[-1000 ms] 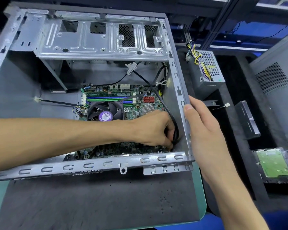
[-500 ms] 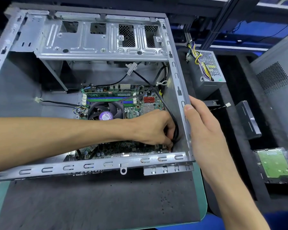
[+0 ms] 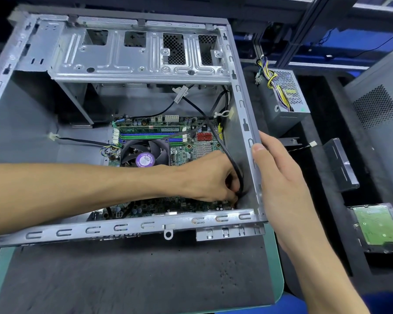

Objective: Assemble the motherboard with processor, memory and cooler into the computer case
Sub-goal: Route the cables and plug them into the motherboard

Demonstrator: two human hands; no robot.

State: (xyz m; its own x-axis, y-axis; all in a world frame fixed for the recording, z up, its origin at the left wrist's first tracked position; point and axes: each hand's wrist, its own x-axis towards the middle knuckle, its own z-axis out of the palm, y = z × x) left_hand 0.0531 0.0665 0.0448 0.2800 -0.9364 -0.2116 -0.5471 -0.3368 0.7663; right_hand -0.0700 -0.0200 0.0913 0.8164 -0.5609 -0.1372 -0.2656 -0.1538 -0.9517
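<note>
Two hands are at work on the open case (image 3: 247, 123). The left hand (image 3: 211, 177) reaches down inside, its fingers curled at the near right corner of the motherboard (image 3: 186, 150), where a black cable (image 3: 234, 164) loops down and ends at the fingertips. It appears to pinch the plug end of that cable, though the plug itself is hidden under the hand. The right hand (image 3: 279, 177) rests on the outside of the case's right wall, thumb over the top rim just beside the left hand's work, fingers wrapped behind the wall and out of sight.

The motherboard already lies flat on the case floor, with the cooler fan (image 3: 145, 152) and memory stick (image 3: 150, 129) beyond the gripping fingers, so the job looks well along and the step in hand is likely plugging a front-panel lead into a header.

To do it well, the plug should be lined up squarely over its pins before any push, then pressed straight down, not rocked. The bracing hand should keep the case from sliding. Slack in the cable is best kept away from the fan blades.
</note>
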